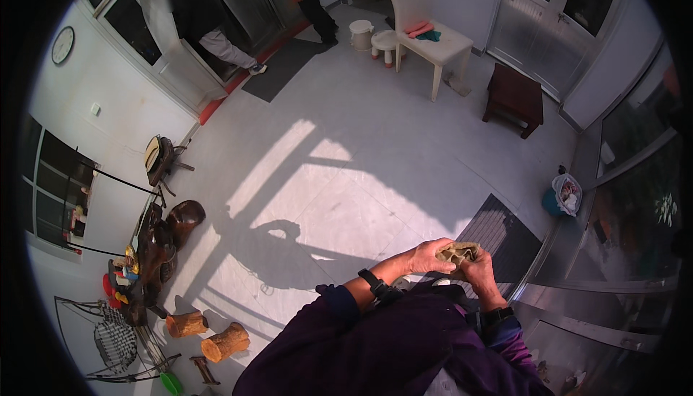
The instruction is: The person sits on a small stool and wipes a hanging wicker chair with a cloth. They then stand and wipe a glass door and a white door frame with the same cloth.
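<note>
A crumpled tan and brown cloth [458,253] is bunched up between my two hands, in front of my body. My left hand [433,256] grips its left side, thumb laid along the lower edge. On the other side, my right hand [478,273] holds the cloth from the right and below. Both wrists wear black bands, and purple sleeves are pushed up the forearms. Beneath the hands lies a dark ribbed mat [501,239], with parts of light shoes showing below the wrists.
Two people stand near the doorway at the upper left, by a grey mat [281,68]. A white chair [438,47] holds pink and green cloths. A dark wooden stool [514,98] and a lined bin [563,197] are at right. Log pieces [225,342] stand near carved wooden furniture [159,255] at left.
</note>
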### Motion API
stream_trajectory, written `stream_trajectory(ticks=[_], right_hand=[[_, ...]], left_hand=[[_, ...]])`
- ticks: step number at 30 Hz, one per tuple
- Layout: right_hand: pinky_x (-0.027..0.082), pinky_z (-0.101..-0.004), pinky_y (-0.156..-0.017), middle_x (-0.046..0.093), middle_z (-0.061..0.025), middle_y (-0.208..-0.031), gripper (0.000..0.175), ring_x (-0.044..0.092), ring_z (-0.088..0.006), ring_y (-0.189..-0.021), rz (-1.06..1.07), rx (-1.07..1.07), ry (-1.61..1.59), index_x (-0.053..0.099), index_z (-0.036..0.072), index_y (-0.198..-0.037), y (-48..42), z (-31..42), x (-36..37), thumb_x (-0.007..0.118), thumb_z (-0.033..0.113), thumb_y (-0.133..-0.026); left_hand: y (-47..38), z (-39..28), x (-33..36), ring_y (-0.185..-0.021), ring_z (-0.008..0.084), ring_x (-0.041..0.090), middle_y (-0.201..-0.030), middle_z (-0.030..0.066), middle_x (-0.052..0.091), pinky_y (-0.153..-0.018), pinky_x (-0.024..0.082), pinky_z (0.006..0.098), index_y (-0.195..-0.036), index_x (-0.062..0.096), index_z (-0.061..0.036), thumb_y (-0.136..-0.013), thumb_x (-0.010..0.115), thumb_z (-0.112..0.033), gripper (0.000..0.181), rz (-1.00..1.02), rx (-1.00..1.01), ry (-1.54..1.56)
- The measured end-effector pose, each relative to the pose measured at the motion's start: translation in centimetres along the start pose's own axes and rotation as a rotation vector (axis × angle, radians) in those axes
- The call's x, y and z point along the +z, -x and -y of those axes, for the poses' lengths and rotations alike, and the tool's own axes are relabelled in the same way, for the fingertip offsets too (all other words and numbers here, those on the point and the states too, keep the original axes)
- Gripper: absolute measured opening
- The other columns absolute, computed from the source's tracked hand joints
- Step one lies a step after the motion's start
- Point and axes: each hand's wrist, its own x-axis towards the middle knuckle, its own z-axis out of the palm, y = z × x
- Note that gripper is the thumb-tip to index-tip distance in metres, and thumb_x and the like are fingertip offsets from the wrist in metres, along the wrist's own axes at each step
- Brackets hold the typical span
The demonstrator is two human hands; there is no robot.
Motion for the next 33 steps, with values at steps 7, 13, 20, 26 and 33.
stream_trajectory(ticks=[7,13,20,26,33], right_hand=[[0.061,-0.0299,-0.072,0.073,-0.0109,-0.101,0.027,0.072,-0.0175,-0.083,0.294,0.064,0.018,0.066,-0.006,-0.117,-7.6,2.5,0.2,0.065,0.004,-0.092],[0.055,-0.0308,-0.09,0.073,-0.0057,-0.11,0.036,0.067,-0.0145,-0.1,0.493,0.04,0.105,0.065,0.0,-0.126,-13.3,8.3,-1.1,0.073,0.012,-0.093],[0.043,-0.034,-0.111,0.061,-0.009,-0.139,0.082,0.054,-0.0188,-0.129,0.748,-0.064,0.012,0.045,0.007,-0.153,-20.0,13.5,-6.5,0.085,0.008,-0.081],[0.046,-0.0386,-0.111,0.053,-0.0132,-0.146,0.085,0.055,-0.0318,-0.132,0.669,-0.417,0.375,0.044,0.012,-0.154,-25.1,15.2,-7.0,0.084,0.011,-0.079],[0.049,-0.0445,-0.109,0.051,-0.0166,-0.147,0.083,0.053,-0.0405,-0.132,0.655,-0.625,0.576,0.046,0.014,-0.151,-30.5,16.5,-4.0,0.083,0.016,-0.077]], left_hand=[[-2.2,0.2,-3.4,-0.098,0.0118,0.064,-0.111,0.005,0.069,-0.087,0.055,0.0289,-0.129,0.062,0.0002,-0.088,0.075,-0.012,0.045,-0.377,-0.041,-0.133],[-6.3,-1.9,-6.7,-0.097,0.0105,0.064,-0.109,0.0031,0.069,-0.086,0.054,0.0274,-0.126,0.064,0.0014,-0.087,0.068,-0.002,0.039,-0.565,-0.019,0.088],[-13.1,-6.0,-9.4,-0.097,0.0126,0.066,-0.109,0.0042,0.069,-0.088,0.053,0.0284,-0.125,0.064,0.002,-0.089,0.066,-0.002,0.036,-0.682,0.015,0.285],[-18.1,-8.3,-11.8,-0.102,0.0151,0.065,-0.112,0.0054,0.068,-0.093,0.053,0.0311,-0.123,0.064,0.0016,-0.087,0.061,0.001,0.036,-0.719,0.053,0.365],[-20.5,-7.8,-16.4,-0.105,0.0203,0.067,-0.115,0.0092,0.066,-0.093,0.056,0.0346,-0.126,0.061,0.0033,-0.084,0.054,0.007,0.042,-0.78,-0.019,0.447]])
